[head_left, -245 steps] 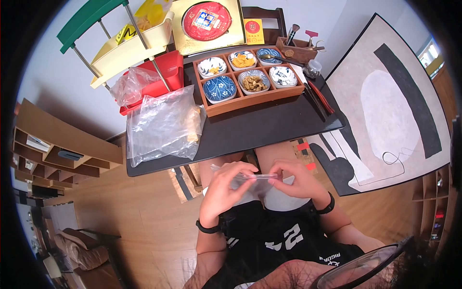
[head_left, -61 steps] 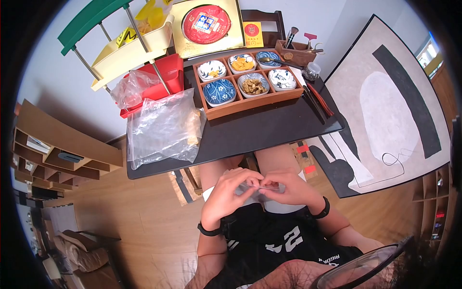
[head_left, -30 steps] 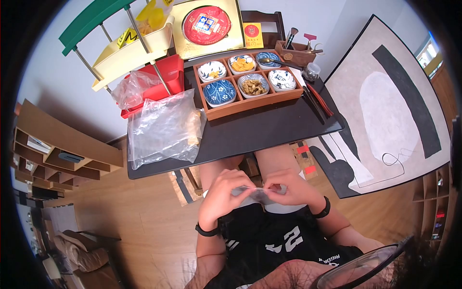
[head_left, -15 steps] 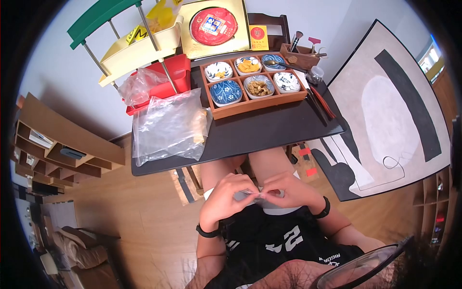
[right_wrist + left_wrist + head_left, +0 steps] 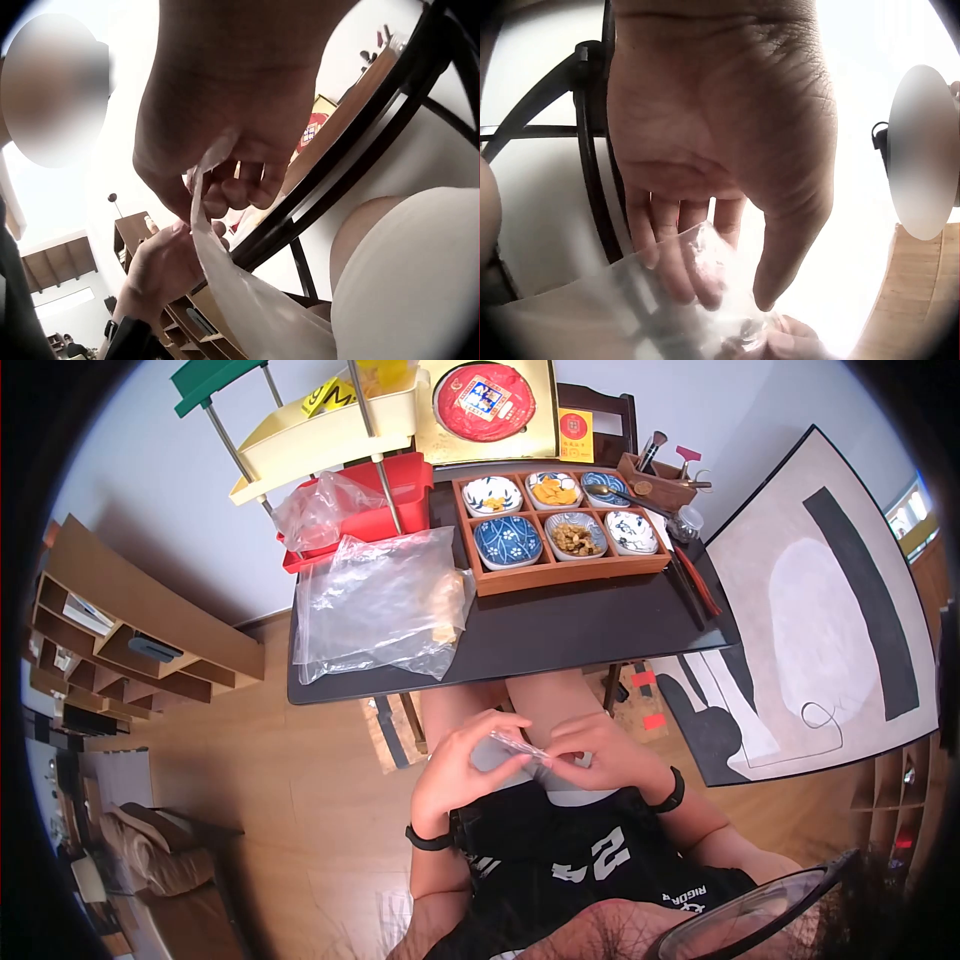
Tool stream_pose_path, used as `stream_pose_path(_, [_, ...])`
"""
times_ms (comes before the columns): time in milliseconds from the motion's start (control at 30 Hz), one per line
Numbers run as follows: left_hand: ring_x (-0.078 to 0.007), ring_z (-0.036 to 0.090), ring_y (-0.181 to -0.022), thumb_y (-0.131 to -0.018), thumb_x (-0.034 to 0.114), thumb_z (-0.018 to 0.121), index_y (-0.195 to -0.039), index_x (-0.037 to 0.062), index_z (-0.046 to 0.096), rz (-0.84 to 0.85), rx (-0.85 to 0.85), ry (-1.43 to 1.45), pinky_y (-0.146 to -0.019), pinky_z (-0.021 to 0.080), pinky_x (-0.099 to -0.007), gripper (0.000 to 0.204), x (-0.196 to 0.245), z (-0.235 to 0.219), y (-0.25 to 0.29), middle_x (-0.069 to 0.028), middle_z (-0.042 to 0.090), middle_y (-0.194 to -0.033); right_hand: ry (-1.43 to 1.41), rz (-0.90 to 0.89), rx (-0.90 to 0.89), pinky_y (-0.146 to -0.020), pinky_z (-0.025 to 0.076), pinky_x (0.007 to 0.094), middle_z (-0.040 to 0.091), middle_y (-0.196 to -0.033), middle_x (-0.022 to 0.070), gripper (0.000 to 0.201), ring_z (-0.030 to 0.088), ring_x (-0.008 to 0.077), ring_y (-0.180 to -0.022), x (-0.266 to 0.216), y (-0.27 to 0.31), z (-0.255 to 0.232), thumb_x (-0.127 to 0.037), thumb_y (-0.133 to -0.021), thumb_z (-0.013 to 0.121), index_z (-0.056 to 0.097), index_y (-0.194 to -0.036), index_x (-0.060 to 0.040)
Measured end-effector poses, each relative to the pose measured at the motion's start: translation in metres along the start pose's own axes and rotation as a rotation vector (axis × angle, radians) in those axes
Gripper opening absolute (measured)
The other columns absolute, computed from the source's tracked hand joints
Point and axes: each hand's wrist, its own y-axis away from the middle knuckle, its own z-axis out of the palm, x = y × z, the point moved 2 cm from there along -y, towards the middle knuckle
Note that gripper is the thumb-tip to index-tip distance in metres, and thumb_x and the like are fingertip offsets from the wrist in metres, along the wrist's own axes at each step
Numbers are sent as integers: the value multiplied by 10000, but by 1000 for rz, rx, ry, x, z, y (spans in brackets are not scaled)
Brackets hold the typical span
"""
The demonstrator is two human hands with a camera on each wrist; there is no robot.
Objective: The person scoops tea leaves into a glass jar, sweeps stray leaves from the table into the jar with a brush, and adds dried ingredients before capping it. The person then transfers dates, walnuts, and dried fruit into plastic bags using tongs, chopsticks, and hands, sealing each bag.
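Note:
A clear, thin plastic bag (image 5: 515, 743) is held over the lap, in front of the table's near edge. My right hand (image 5: 610, 755) pinches its upper edge between thumb and curled fingers; in the right wrist view the film (image 5: 255, 307) hangs down from that grip. My left hand (image 5: 465, 765) is at the bag's other side with thumb and fingers spread apart. Seen from the left wrist, its fingers lie behind the see-through film (image 5: 652, 315), and the thumb tip is close to the right fingertips at the edge.
The black table (image 5: 540, 635) bears a wooden compartment tray (image 5: 570, 572) with patterned bowls, some holding dried food. Larger clear bags (image 5: 370, 610) lie at its left, beside a tiered rack with a red bin (image 5: 410, 495). Tongs (image 5: 700, 580) lie at right; a framed picture (image 5: 820, 610) leans beyond.
The left fingers and thumb, together at the bag's edge half a second ago, are now spread apart. The right hand keeps its pinch. The head view has shifted, moving the table rightward and up.

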Motion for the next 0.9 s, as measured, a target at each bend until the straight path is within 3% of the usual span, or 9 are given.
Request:
stream_pose_path(167, [-217, 708, -953, -839, 75, 811, -1225, 41, 679, -68, 76, 148, -892, 545, -360, 409, -28, -1, 5, -85, 737, -1022, 10, 18, -6, -531, 420, 351, 527, -660, 73, 134, 547, 235, -563, -2, -7, 4, -80, -892, 686, 648, -772, -33])
stream_pose_path(267, [-198, 700, -949, -876, 55, 781, -1167, 17, 708, -62, 59, 180, -886, 547, -356, 302, -47, -2, 5, -86, 747, -1038, 14, 17, -1, -530, 417, 351, 531, -660, 73, 116, 545, 236, -563, -2, -9, 4, -85, -888, 688, 660, -787, -35])
stream_pose_path(333, [-192, 694, -913, -899, 15, 748, -1084, 6, 747, 59, -75, 309, -839, 544, -340, 185, -51, 0, 2, -95, 751, -1005, 17, 16, -3, -530, 417, 351, 533, -660, 73, 107, 545, 236, -562, -2, -10, 5, -88, -885, 689, 666, -795, -37])
stream_pose_path(433, [-180, 684, -877, -903, -17, 732, -994, -1, 774, 38, -65, 480, -780, 530, -315, 102, -66, 11, 4, -97, 751, -967, 19, 35, 13, -532, 417, 348, 532, -660, 76, 109, 545, 239, -564, -1, -11, 6, -97, -878, 695, 660, -795, -35])
stream_pose_path(600, [-178, 674, -845, -883, -33, 736, -967, -6, 779, 65, -7, 439, -740, 519, -305, 98, -67, 16, 4, -96, 735, -916, 76, 52, 11, -506, 363, 348, 482, -617, 70, 186, 486, 222, -519, -3, -16, 6, -80, -858, 718, 609, -721, -18])
stream_pose_path(900, [-195, 676, -842, -883, -37, 714, -956, -10, 774, 80, 56, 374, -758, 526, -320, 99, -63, 20, 8, -106, 724, -904, 10, 110, 9, -533, 399, 376, 516, -657, 111, 176, 530, 271, -557, -3, -16, 12, -93, -915, 644, 629, -767, 2])
